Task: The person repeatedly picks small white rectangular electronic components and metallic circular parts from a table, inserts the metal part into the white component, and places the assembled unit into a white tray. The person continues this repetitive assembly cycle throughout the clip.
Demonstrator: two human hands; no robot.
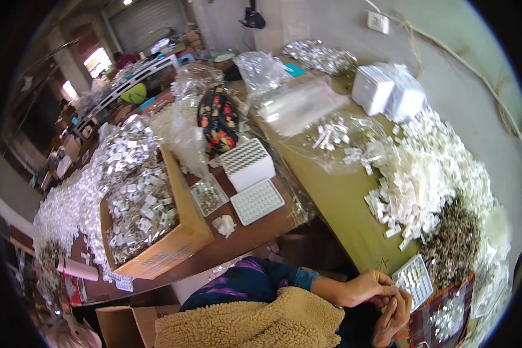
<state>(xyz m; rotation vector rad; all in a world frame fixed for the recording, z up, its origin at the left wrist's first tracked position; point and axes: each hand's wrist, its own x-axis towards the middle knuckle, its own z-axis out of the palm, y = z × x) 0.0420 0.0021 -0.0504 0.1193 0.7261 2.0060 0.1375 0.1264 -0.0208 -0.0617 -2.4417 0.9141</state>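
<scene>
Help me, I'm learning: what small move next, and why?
Perhaps ease the right hand toward the white tray: it lies close by, with what look like silvery pieces in rows. The left hand is up against the right; anything held is unclear.

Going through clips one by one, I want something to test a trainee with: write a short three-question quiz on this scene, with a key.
1. True or false: the filled carton is open on top.
2. The white heap at picture right lies on a table that is: A red; B olive; C blue.
3. Fill in: the left hand and right hand are close together, next to a white ____.

Key: 1 true; 2 B; 3 tray.
</scene>
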